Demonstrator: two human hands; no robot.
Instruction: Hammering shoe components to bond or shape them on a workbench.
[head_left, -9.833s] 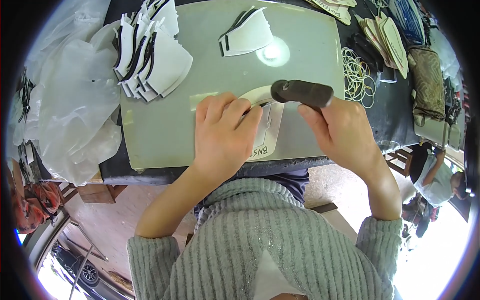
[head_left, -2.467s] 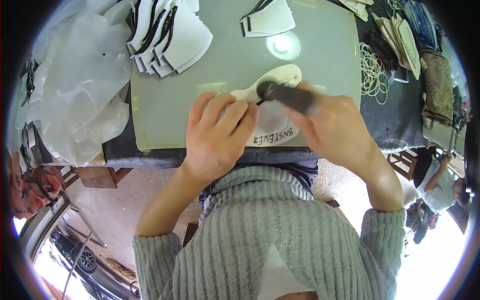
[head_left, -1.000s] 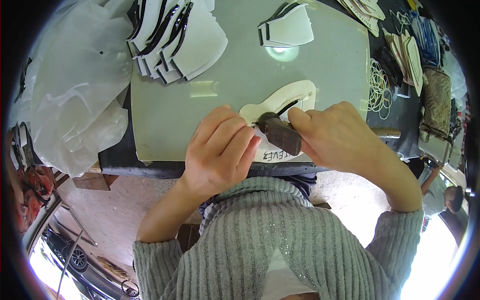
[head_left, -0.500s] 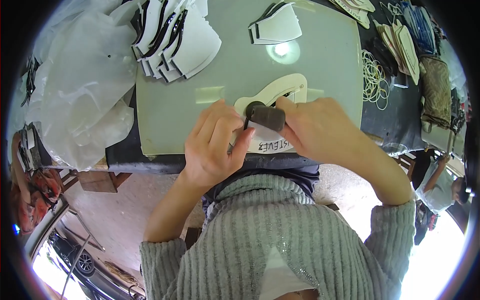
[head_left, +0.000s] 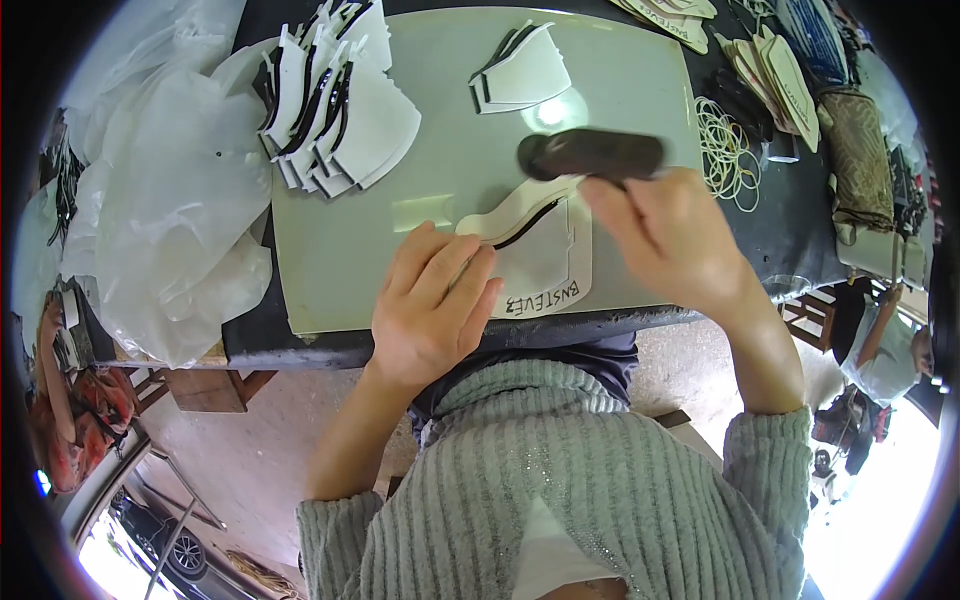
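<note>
Up comes the hammer (head_left: 600, 154), wrapped in the right grip (head_left: 685, 240), baring the black strip (head_left: 530, 226) again, seemingly between taps. One pale panel (head_left: 540, 262) lies on one cream template (head_left: 582, 240), right of the left grip (head_left: 428, 305): curled fingers, pinch unclear. Beyond both grips, one pile of white panels (head_left: 375, 130) and one smaller stack (head_left: 527, 80), too overlapped to count.

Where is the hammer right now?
In the head view, the hammer is in the person's right hand, just right of centre, showing above the far end of the cream template.
</note>
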